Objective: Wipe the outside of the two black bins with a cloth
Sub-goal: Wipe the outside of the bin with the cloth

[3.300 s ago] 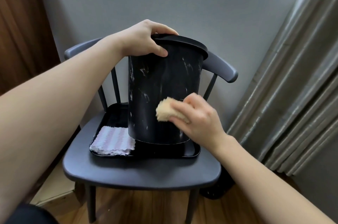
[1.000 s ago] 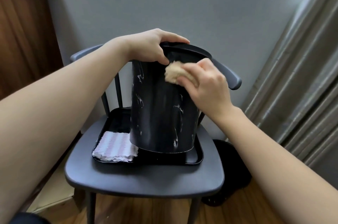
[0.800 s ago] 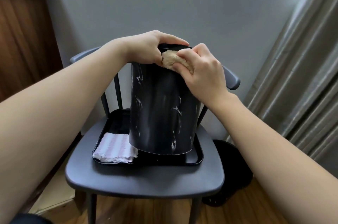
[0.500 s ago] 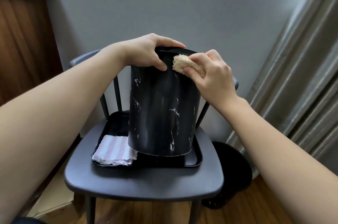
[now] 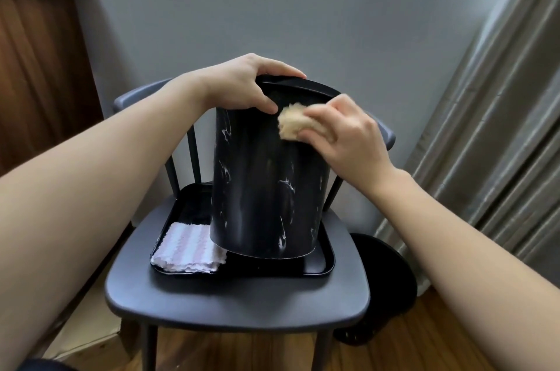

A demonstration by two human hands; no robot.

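A black bin (image 5: 266, 188) with white marble streaks stands tilted on a black tray (image 5: 321, 267) on a dark chair. My left hand (image 5: 242, 85) grips the bin's rim at the top left, thumb on the outer wall. A beige cloth (image 5: 291, 125), bunched, is held by my right hand (image 5: 345, 140) against the upper front of the bin, just below the rim. A second black bin (image 5: 385, 285) sits on the floor to the right of the chair, partly hidden by the seat.
A folded pink-and-white striped cloth (image 5: 188, 246) lies in the tray's front left corner. The chair seat (image 5: 236, 301) stands on a wooden floor. A grey curtain (image 5: 500, 128) hangs at the right, a wooden panel (image 5: 36, 67) at the left, a grey wall behind.
My right hand with the beige cloth rose from the bin's lower front to the rim, then came a little down the wall. The bin tilted slightly; my left hand kept its grip.
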